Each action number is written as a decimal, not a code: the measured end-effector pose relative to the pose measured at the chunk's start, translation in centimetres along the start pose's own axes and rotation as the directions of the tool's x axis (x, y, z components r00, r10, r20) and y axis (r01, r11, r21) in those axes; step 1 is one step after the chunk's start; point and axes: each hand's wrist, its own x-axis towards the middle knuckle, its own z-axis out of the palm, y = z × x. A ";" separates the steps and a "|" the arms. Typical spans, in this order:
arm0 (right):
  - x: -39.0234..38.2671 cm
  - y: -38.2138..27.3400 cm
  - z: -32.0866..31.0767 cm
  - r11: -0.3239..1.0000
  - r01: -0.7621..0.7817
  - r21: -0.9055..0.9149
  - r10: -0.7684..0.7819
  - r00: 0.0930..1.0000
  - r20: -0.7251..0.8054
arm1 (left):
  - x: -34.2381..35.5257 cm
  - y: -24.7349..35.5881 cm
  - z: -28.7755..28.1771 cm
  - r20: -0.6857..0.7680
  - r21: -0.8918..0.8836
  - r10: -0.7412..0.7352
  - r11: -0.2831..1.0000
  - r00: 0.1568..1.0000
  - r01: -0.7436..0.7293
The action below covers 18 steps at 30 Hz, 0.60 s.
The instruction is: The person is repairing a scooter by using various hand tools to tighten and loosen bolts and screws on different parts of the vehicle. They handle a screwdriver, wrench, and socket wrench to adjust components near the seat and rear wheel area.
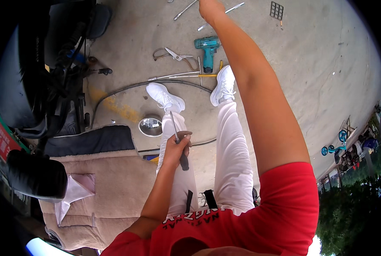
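My left hand (176,149) is closed around a screwdriver (184,162) with a dark handle, its metal shaft pointing away from me above my left shin. My right arm stretches far forward to the floor. At the top edge of the view, my right hand (211,10) is partly cut off and its fingers do not show clearly. Slim metal tools lie beside it, one on its left (185,10) and one with a pale end (234,8) passing behind the wrist. Nearer to me rest a teal cordless drill (208,53), a pair of scissors (176,55) and several thin rods (177,76), one yellow.
A black cable (126,88) curves across the concrete by my white shoes (164,96). Close to my left leg lies a round mirror (150,127). On the left stands a black scooter (24,85) with a beige padded cover (113,179). A black grid (276,10) lies far right.
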 end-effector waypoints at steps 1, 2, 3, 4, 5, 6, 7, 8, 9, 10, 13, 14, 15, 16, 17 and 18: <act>-2.7 -0.3 -2.8 1.000 0.015 -0.009 -0.014 0.991 0.130 | -0.3 0.3 0.3 -0.009 -0.002 -0.004 1.000 1.000 0.004; -4.9 0.0 -3.5 0.999 0.037 -0.015 -0.036 0.997 0.062 | -0.8 0.7 0.6 -0.016 -0.012 -0.005 1.000 1.000 0.005; -6.7 0.8 -3.6 0.999 0.049 -0.021 -0.049 0.999 -0.012 | -1.2 1.3 0.9 -0.018 -0.011 -0.003 1.000 1.000 0.003; -7.8 1.7 -3.9 1.000 0.000 -0.029 0.002 0.998 0.062 | -1.7 2.0 1.2 -0.021 -0.012 -0.001 1.000 1.000 0.001; -8.9 2.5 -4.1 0.998 -0.046 -0.037 0.051 0.989 0.137 | -2.2 2.6 1.6 -0.015 -0.003 0.015 1.000 1.000 -0.015; -10.2 3.2 -4.4 0.998 -0.057 -0.036 0.063 0.984 0.166 | -2.7 3.2 2.1 -0.013 0.001 0.030 1.000 0.999 -0.030; -11.6 3.9 -4.8 0.997 -0.068 -0.036 0.074 0.978 0.196 | -3.3 3.7 2.6 -0.010 0.003 0.045 0.999 0.999 -0.045; -13.1 4.6 -4.6 0.995 -0.095 -0.009 0.095 0.980 0.177 | -4.0 4.2 3.3 -0.010 0.002 0.058 0.998 0.998 -0.058; -14.4 5.4 -4.3 0.992 -0.124 0.018 0.120 0.981 0.155 | -4.6 4.7 3.8 -0.005 0.013 0.053 0.999 0.999 -0.053; -15.8 6.1 -4.6 0.987 -0.157 0.043 0.143 0.963 0.228 | -5.2 5.2 4.4 -0.002 0.021 0.053 0.998 0.999 -0.053; -22.3 8.6 -4.6 0.944 -0.230 0.236 0.181 0.960 0.212 | -8.6 7.5 6.2 0.028 -0.016 0.048 0.999 0.998 -0.048; -25.1 9.7 -3.6 0.898 -0.265 0.351 0.228 0.963 0.143 | -10.0 8.6 6.9 0.045 -0.039 0.051 0.998 0.998 -0.049; -27.9 10.0 -4.8 0.863 -0.300 0.406 0.251 0.953 0.170 | -11.4 9.5 7.2 0.044 -0.061 0.061 0.996 0.997 -0.058; -30.8 10.7 -7.1 0.825 -0.310 0.472 0.208 0.944 0.256 | -13.1 10.5 7.6 0.074 -0.071 0.079 0.995 0.994 -0.074; -33.8 12.1 -7.2 0.780 -0.319 0.538 0.237 0.947 0.217 | -15.0 11.5 7.6 0.108 -0.077 0.095 0.993 0.990 -0.087; -36.8 13.5 -8.1 0.702 -0.395 0.593 0.265 0.917 0.297 | -16.9 12.5 7.6 0.087 -0.012 0.129 0.992 0.988 -0.129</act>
